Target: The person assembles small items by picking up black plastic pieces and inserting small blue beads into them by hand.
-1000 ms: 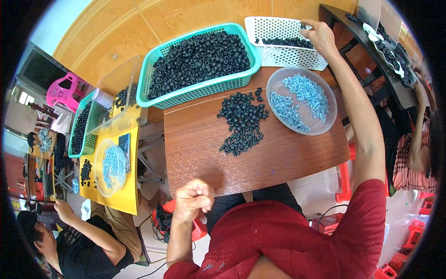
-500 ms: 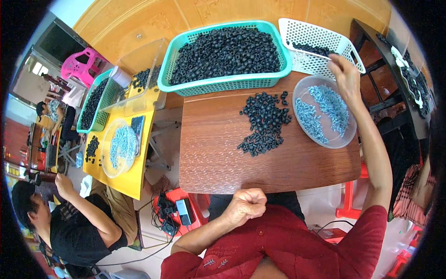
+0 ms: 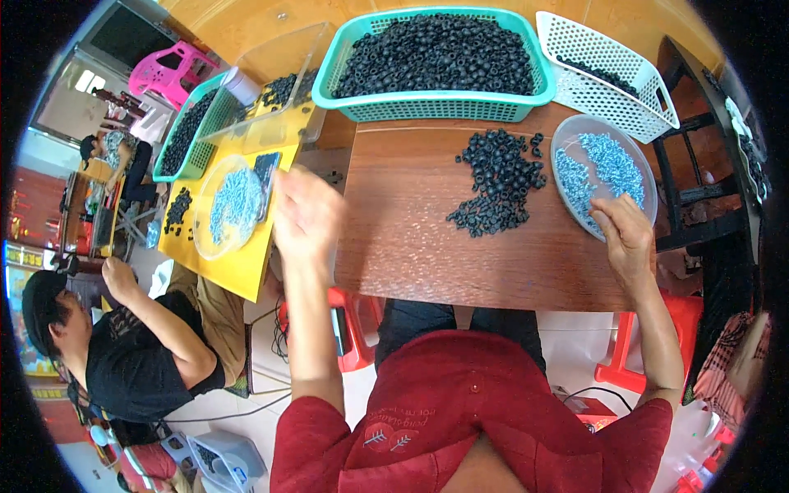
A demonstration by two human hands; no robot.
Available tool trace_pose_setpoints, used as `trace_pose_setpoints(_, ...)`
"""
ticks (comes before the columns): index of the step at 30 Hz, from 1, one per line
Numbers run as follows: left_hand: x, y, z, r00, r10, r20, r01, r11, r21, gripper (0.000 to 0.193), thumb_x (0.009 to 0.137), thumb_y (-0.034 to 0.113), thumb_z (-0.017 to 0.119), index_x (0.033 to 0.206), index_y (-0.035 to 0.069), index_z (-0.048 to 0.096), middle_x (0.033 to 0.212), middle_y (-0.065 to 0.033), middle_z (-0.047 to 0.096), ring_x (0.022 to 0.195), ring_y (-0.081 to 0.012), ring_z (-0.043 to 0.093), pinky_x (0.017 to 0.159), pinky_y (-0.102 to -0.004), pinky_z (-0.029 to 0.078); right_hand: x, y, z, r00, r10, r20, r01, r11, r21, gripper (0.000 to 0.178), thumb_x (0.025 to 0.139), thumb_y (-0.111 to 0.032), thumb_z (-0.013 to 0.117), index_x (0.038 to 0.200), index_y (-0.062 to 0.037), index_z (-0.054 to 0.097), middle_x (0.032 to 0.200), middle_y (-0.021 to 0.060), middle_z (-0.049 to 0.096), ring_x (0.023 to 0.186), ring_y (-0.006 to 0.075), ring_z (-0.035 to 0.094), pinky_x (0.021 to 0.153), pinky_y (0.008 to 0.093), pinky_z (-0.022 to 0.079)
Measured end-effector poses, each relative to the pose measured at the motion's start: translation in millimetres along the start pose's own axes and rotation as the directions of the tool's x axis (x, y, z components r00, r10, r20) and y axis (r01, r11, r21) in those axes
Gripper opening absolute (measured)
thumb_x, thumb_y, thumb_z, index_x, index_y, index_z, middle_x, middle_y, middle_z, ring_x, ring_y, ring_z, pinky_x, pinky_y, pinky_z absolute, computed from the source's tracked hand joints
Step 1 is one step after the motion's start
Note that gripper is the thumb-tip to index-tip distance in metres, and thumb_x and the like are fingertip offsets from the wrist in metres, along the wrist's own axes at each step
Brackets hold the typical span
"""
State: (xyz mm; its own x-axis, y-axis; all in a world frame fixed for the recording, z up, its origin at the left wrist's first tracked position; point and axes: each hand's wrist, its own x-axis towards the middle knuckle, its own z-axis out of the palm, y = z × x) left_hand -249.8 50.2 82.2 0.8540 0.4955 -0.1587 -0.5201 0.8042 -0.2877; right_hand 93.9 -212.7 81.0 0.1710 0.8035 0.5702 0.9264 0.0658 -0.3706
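Observation:
Over the near rim of a shallow clear round dish [image 3: 648,182] at the table's right, my right hand [image 3: 623,234] is closed in a pinch. Whatever its fingertips hold is too small to make out. Small shiny blue pieces [image 3: 611,160] lie in the dish in two heaps. My left hand [image 3: 308,215] is raised past the table's left edge, smeared by motion, so its fingers and any contents cannot be read. A loose pile of black ring-like parts [image 3: 503,168] lies on the brown wooden table [image 3: 403,222], between my hands and nearer the dish.
A green basket [image 3: 436,108] heaped with black parts stands at the table's back. To its right is a white perforated basket [image 3: 575,41] with some more. On the left, a person in black [image 3: 140,361] sits by a yellow table [image 3: 238,275] bearing another clear dish [image 3: 201,222].
My left hand has risen from in front of my body to the table's left edge. My right hand has come back from the white basket to the dish's near rim. The view has shifted.

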Motion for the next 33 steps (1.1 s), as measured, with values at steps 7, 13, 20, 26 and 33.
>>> trace_pose_setpoints(7,-11,11,-48,0.975,0.206,0.087,-0.221,0.822,0.525,0.054,0.094,0.054,0.036,0.06,0.013,0.043,0.043,0.0029,0.028,0.036,-0.0096,0.024,0.039,-0.0254,0.023,-9,-29,5,0.993,-0.113,0.036,0.111,0.993,0.045,0.019,0.071,0.008,0.064,0.089,0.0033,0.062,0.072,0.0133,0.06,0.063,0.0289,0.054,0.056,0.036,0.041)
trace_pose_setpoints(13,-53,-79,-81,0.983,-0.025,-0.184,0.142,0.743,0.654,0.047,0.097,0.042,0.039,0.061,0.012,0.041,0.043,0.0006,0.032,0.035,-0.0104,0.026,0.038,-0.0258,0.025,-52,-56,17,0.985,-0.102,0.137,0.068,0.97,0.232,0.024,0.068,0.009,0.064,0.091,0.0036,0.061,0.072,0.0133,0.06,0.061,0.0293,0.054,0.052,0.0366,0.041)
trace_pose_setpoints(20,-88,-112,-138,0.89,-0.329,-0.316,0.455,0.592,0.665,0.033,0.089,0.033,0.058,0.071,0.008,0.047,0.05,-0.0016,0.04,0.041,-0.0106,0.033,0.043,-0.0262,0.029,-122,-94,30,0.968,-0.048,0.245,-0.063,0.903,0.424,0.022,0.068,0.009,0.064,0.088,0.0033,0.062,0.071,0.0129,0.06,0.058,0.0289,0.053,0.049,0.0371,0.04)
trace_pose_setpoints(26,-109,-86,-179,0.92,0.183,-0.347,0.276,0.327,0.904,0.025,0.081,0.023,0.071,0.076,0.006,0.054,0.061,-0.0031,0.053,0.048,-0.0095,0.044,0.043,-0.0235,0.034,-200,-69,43,0.942,0.051,0.332,-0.157,0.94,0.301,0.02,0.067,0.006,0.065,0.087,0.0011,0.063,0.068,0.0133,0.059,0.06,0.0313,0.054,0.055,0.0403,0.044)
trace_pose_setpoints(33,-149,-28,-241,0.675,0.662,-0.325,0.356,0.094,0.93,0.031,0.08,0.024,0.072,0.061,0.01,0.053,0.049,0.0009,0.046,0.04,-0.0078,0.037,0.038,-0.0238,0.026,-294,-25,59,0.712,0.51,0.482,-0.559,0.828,-0.05,0.013,0.073,-0.007,0.064,0.083,0.0,0.068,0.083,0.0193,0.066,0.079,0.0374,0.062,0.071,0.0437,0.049)
